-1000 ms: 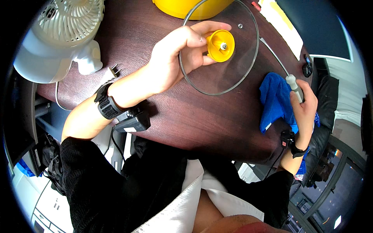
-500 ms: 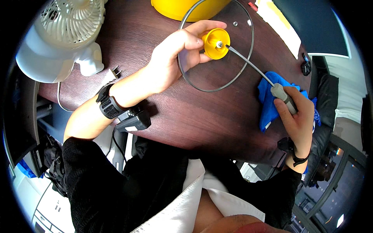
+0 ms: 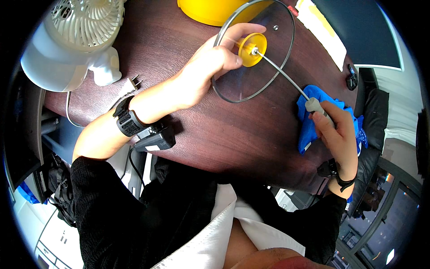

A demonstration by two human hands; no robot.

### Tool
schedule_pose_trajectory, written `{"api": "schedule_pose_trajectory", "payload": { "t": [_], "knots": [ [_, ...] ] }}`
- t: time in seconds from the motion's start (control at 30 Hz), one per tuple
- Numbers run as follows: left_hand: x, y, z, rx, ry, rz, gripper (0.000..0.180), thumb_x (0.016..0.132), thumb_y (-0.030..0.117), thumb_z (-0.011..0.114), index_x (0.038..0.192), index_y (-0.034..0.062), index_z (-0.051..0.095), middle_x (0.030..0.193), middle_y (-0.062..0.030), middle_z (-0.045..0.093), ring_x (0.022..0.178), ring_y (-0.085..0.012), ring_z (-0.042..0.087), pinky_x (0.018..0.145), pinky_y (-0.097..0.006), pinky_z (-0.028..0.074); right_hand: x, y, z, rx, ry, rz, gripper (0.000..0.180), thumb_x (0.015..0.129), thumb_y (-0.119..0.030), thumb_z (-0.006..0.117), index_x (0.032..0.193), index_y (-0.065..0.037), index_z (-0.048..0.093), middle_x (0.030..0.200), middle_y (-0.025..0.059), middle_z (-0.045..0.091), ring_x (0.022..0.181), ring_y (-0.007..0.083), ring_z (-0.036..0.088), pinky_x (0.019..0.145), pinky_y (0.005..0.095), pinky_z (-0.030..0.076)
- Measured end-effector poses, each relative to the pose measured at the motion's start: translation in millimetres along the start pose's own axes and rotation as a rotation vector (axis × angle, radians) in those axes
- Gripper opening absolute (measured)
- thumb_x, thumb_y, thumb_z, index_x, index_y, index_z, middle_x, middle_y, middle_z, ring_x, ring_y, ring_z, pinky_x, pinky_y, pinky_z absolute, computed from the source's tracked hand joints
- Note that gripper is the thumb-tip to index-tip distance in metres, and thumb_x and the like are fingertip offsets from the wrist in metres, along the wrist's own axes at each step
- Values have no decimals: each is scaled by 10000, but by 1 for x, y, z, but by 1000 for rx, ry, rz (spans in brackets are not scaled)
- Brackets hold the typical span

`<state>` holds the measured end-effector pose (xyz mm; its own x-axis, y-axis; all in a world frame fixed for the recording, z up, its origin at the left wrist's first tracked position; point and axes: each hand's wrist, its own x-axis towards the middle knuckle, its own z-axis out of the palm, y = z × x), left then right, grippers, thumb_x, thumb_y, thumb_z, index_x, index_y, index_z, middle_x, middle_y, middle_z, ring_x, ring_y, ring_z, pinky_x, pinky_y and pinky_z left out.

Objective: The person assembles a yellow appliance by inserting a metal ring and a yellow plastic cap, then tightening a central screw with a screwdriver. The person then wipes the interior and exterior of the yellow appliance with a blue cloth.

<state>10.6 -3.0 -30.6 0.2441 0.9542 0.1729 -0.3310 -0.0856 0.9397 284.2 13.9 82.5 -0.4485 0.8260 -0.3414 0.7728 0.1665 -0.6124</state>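
My left hand point(image 3: 210, 67) grips the yellow knob point(image 3: 252, 49) of a round glass lid point(image 3: 264, 76) with a metal rim, holding it tilted above the dark wooden table point(image 3: 215, 130). My right hand point(image 3: 338, 134) holds a screwdriver point(image 3: 286, 78) by its grey handle. The long thin shaft reaches up and left, with its tip at the centre of the knob. A blue cloth point(image 3: 311, 119) lies on the table right under my right hand.
A white desk fan point(image 3: 71, 40) stands at the far left, its plug point(image 3: 133, 83) lying loose on the table. A yellow pot point(image 3: 210, 11) sits at the far edge. A small black device point(image 3: 154, 139) rests near my left wrist. A dark chair point(image 3: 371, 112) is at the right.
My right hand brought the screwdriver from beside the blue cloth up to the lid's knob, and its tip now sits on the knob's centre. My left hand kept holding the lid.
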Motion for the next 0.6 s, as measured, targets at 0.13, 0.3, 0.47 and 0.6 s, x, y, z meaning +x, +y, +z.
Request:
{"api": "schedule_pose_trajectory", "payload": {
  "t": [0.13, 0.3, 0.47, 0.6],
  "knots": [
    [0, 4, -1, 23, -15, 4, 834, 689, 418, 476, 1447, 96, 343, 1435, -164, 362, 1349, -275, 344, 1140, -462, 218, 3, -6, -8, 257, -142, 153, 323, 972, -318, 525, 869, -25, 614, 563, -16, 501, 423, 23, 372, 403, 190, 245],
    [0, 0, -4, 135, -15, 63, 850, 672, 393, 476, 1456, 102, 323, 1438, -157, 355, 1352, -277, 337, 1143, -460, 213, 6, -3, -7, 392, -261, 168, 384, 999, -357, 457, 847, -26, 578, 529, -11, 484, 362, 26, 342, 368, 173, 226],
    [-1, 10, -3, 188, 2, 44, 850, 669, 380, 476, 1459, 111, 318, 1442, -148, 352, 1358, -286, 326, 1144, -452, 214, 8, 4, 0, 619, -359, 166, 409, 1010, -374, 404, 868, -27, 570, 526, 9, 494, 348, 41, 361, 330, 187, 238],
    [1, 6, -5, 149, -9, 28, 837, 677, 374, 467, 1459, 117, 320, 1457, -148, 346, 1354, -294, 334, 1143, -444, 216, 8, 6, 12, 864, -462, 205, 443, 1015, -387, 368, 878, -16, 567, 530, 26, 509, 338, 53, 374, 312, 192, 237]
  ]
}}
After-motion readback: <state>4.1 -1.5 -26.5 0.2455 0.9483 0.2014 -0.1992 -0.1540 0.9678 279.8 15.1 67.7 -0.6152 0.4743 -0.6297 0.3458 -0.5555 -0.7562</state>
